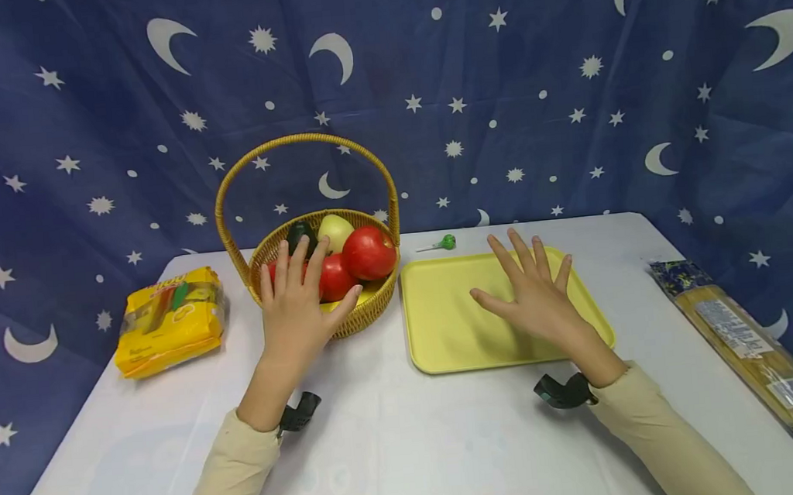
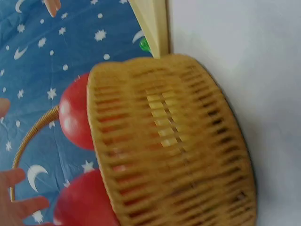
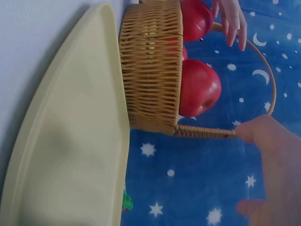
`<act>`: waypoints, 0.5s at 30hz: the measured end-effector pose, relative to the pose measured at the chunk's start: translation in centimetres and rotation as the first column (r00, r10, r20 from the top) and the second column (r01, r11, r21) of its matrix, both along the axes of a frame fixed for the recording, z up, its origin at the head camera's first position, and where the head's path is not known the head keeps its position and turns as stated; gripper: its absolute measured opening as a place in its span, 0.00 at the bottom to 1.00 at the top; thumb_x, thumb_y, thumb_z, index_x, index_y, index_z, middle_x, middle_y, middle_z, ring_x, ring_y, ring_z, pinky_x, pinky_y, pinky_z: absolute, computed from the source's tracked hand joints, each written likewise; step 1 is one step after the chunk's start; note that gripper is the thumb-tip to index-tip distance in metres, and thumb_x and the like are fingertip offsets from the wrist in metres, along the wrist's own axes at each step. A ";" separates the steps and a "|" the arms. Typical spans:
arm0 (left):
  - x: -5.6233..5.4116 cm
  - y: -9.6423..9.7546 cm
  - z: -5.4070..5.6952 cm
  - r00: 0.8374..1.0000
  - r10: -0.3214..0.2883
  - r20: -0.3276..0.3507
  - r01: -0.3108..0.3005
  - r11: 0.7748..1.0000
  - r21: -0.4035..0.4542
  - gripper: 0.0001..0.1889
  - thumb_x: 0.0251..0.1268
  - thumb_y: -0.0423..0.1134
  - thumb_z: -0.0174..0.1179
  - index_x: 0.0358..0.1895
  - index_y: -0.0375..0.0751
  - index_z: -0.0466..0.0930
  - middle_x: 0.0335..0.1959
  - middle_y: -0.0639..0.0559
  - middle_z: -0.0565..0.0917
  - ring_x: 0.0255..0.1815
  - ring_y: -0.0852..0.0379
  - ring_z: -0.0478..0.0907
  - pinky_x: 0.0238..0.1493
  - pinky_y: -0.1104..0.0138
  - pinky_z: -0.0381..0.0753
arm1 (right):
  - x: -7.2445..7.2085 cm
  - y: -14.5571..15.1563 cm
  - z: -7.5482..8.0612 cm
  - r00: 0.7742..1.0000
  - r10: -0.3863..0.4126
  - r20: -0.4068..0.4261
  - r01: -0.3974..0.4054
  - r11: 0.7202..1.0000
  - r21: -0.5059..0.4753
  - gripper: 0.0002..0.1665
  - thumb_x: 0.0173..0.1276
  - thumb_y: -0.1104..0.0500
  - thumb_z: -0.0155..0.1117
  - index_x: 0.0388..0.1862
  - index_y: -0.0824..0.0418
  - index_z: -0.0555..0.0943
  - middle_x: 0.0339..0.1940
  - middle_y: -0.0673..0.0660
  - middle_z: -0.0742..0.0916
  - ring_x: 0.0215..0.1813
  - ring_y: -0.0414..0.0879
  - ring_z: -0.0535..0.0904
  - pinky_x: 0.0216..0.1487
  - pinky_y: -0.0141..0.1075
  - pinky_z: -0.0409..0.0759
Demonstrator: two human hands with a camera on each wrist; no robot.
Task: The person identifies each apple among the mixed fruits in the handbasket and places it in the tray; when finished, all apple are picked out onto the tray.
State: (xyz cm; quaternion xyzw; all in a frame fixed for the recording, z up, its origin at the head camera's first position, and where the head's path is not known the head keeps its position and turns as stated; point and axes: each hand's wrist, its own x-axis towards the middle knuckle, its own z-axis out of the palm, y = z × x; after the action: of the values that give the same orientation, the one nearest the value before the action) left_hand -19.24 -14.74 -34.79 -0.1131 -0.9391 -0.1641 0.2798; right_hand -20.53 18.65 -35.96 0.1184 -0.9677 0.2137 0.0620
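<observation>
My left hand point(image 1: 296, 310), fingers spread, hovers in front of a wicker basket point(image 1: 367, 317) with a tall arched handle and holds nothing. Inside the basket lie red apples point(image 1: 369, 253), a pale yellow-green fruit point(image 1: 334, 230), a dark green fruit point(image 1: 299, 230) and something yellow low down; my fingers partly hide them. Over the pale yellow tray point(image 1: 444, 317) my right hand point(image 1: 539, 298) is held up, fingers apart and grasping nothing. In the right wrist view its thumb point(image 3: 263, 132) overlaps the basket's handle. The left wrist view shows the basket's woven side point(image 2: 169, 141) close up.
A green-headed lollipop point(image 1: 447, 242) lies behind the tray. At the left sits a yellow packet point(image 1: 171, 319). A long clear pack of what looks like spaghetti point(image 1: 754, 351) lies along the right edge of the white table point(image 1: 398, 449). A blue star-and-moon cloth point(image 1: 494, 61) hangs behind.
</observation>
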 end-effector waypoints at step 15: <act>0.0 -3.8 -0.9 0.999 0.047 0.003 -0.047 0.999 0.020 0.47 0.56 0.60 0.62 0.75 0.42 0.55 0.73 0.36 0.59 0.77 0.36 0.48 0.71 0.38 0.48 | -0.6 -2.5 -0.5 0.994 0.107 -0.002 -0.106 0.985 -0.140 0.48 0.69 0.32 0.53 0.81 0.41 0.46 0.82 0.55 0.46 0.80 0.60 0.31 0.67 0.70 0.24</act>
State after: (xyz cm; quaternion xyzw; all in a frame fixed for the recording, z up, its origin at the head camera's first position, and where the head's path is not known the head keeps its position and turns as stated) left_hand -19.19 -18.50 -35.65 -0.0880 -0.9402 -0.1670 0.2836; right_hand -21.14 16.20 -36.50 0.1645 -0.9429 0.2841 0.0558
